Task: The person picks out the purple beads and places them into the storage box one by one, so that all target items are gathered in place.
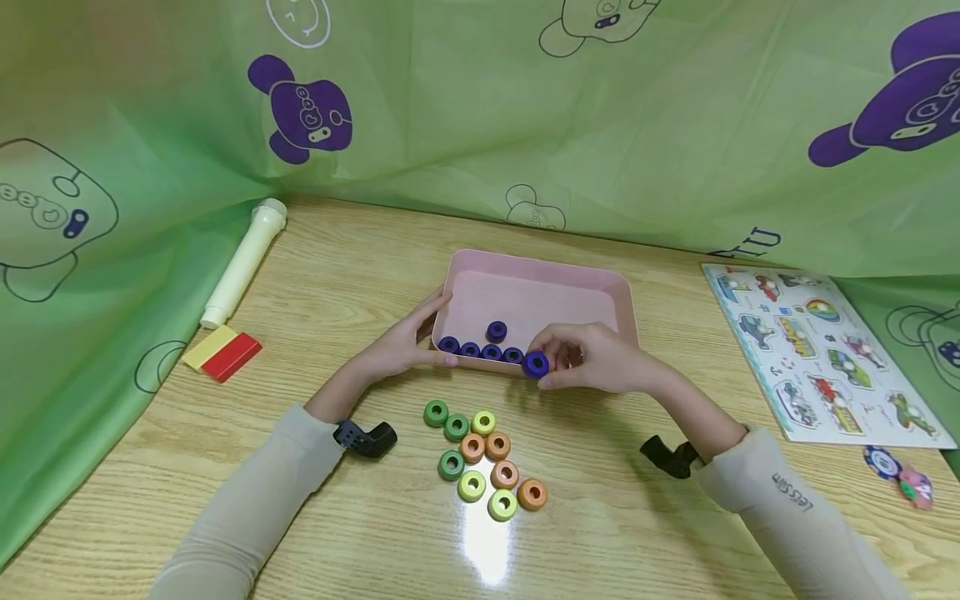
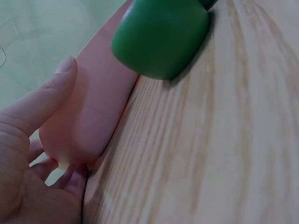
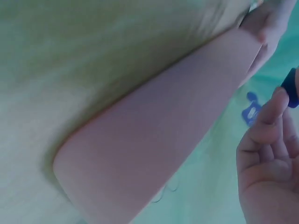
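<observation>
A pink tray (image 1: 540, 283) lies on the wooden table in front of the person. My left hand (image 1: 401, 346) grips its near left corner, thumb along the front wall (image 2: 100, 107) and fingers round the side. My right hand (image 1: 600, 357) pinches a dark purple ring-shaped bead (image 1: 536, 364) over the tray's front rim; in the right wrist view only part of this bead (image 3: 291, 88) shows. Several purple beads (image 1: 491, 352) stand in a row inside along the front wall, with another purple bead (image 1: 497, 332) just behind the row.
Nearer the person lie three green beads (image 1: 451, 465), three yellow beads (image 1: 472, 486) and several orange beads (image 1: 505, 475). A white microphone-shaped stick (image 1: 245, 262) and yellow and red blocks (image 1: 231, 357) lie left. A picture puzzle board (image 1: 825, 350) and small trinkets (image 1: 881, 461) lie right.
</observation>
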`<state>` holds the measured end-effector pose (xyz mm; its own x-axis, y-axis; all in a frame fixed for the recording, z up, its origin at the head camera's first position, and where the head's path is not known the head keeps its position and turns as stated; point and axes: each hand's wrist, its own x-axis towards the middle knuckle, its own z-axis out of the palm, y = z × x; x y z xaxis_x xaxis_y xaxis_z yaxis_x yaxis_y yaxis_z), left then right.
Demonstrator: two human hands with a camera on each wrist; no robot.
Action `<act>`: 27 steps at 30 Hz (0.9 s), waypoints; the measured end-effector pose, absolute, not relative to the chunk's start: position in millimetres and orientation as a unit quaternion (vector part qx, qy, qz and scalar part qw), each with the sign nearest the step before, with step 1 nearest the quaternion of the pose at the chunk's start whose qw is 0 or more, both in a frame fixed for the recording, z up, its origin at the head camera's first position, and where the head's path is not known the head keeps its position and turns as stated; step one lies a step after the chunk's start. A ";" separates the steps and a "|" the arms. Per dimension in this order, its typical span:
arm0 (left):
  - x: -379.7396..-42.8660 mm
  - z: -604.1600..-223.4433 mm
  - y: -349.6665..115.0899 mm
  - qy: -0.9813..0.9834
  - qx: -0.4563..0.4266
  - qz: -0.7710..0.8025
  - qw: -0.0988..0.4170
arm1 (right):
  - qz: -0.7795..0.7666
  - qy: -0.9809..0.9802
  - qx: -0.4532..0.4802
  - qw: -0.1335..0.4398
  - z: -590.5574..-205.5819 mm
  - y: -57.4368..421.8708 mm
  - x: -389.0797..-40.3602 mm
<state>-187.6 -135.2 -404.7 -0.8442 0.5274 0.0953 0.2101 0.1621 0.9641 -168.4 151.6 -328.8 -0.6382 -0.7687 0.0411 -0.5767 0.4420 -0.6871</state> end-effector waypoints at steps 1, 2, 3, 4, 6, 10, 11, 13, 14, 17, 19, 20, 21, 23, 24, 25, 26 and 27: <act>-187.6 -404.7 -135.1 0.751 0.244 0.599 0.134 | -0.339 0.844 -0.395 0.133 -328.7 151.4 -173.3; -187.5 -404.7 -135.0 0.750 0.244 0.600 0.134 | -0.335 0.848 -0.392 0.125 -333.5 153.0 -180.3; -187.2 -404.8 -134.9 0.751 0.245 0.599 0.133 | -0.331 0.853 -0.386 0.118 -334.3 152.2 -184.3; -187.2 -405.3 -134.9 0.752 0.245 0.598 0.133 | -0.323 0.859 -0.381 0.112 -335.6 151.4 -188.2; -187.3 -405.6 -134.9 0.751 0.245 0.598 0.133 | -0.311 0.869 -0.369 0.107 -338.7 149.8 -195.3; -187.7 -406.3 -135.2 0.754 0.243 0.596 0.131 | -0.296 0.882 -0.354 0.096 -347.9 147.6 -208.9; -187.9 -406.5 -135.2 0.754 0.244 0.596 0.130 | -0.292 0.884 -0.352 0.096 -350.4 147.3 -211.9; -188.4 -407.1 -135.5 0.753 0.244 0.597 0.130 | -0.288 0.886 -0.350 0.101 -354.4 146.7 -217.0; -188.7 -407.6 -135.5 0.752 0.245 0.598 0.130 | -0.283 0.887 -0.350 0.105 -356.1 146.3 -219.2; -189.1 -408.2 -135.6 0.749 0.244 0.601 0.132 | -0.281 0.885 -0.351 0.120 -358.8 144.5 -224.6; -189.1 -408.0 -135.7 0.749 0.242 0.602 0.135 | -0.286 0.885 -0.345 0.127 -359.1 142.7 -227.1; -188.9 -407.4 -135.7 0.749 0.241 0.602 0.135 | -0.290 0.885 -0.342 0.129 -359.0 141.6 -228.2; -188.5 -406.5 -135.7 0.750 0.240 0.601 0.136 | -0.294 0.884 -0.339 0.132 -358.8 140.6 -229.2; -187.1 -403.1 -135.5 0.748 0.239 0.603 0.139 | -0.300 0.884 -0.333 0.137 -358.5 138.6 -230.9; -185.8 -400.5 -135.4 0.747 0.238 0.605 0.140 | -0.301 0.884 -0.329 0.139 -358.3 137.4 -231.6; -184.4 -397.6 -135.1 0.746 0.238 0.605 0.140 | -0.299 0.885 -0.327 0.142 -358.1 136.5 -232.3; -182.9 -394.6 -134.8 0.745 0.240 0.606 0.140 | -0.298 0.885 -0.326 0.147 -358.1 135.6 -233.1; -181.3 -391.6 -134.4 0.744 0.241 0.607 0.140 | -0.295 0.886 -0.325 0.152 -358.4 134.9 -234.0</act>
<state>-181.3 -134.4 -391.6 -0.8443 0.5292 0.0841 0.1888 0.1469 0.9710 -234.0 134.9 -358.4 -0.7425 -0.6653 -0.0780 -0.4859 0.6151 -0.6209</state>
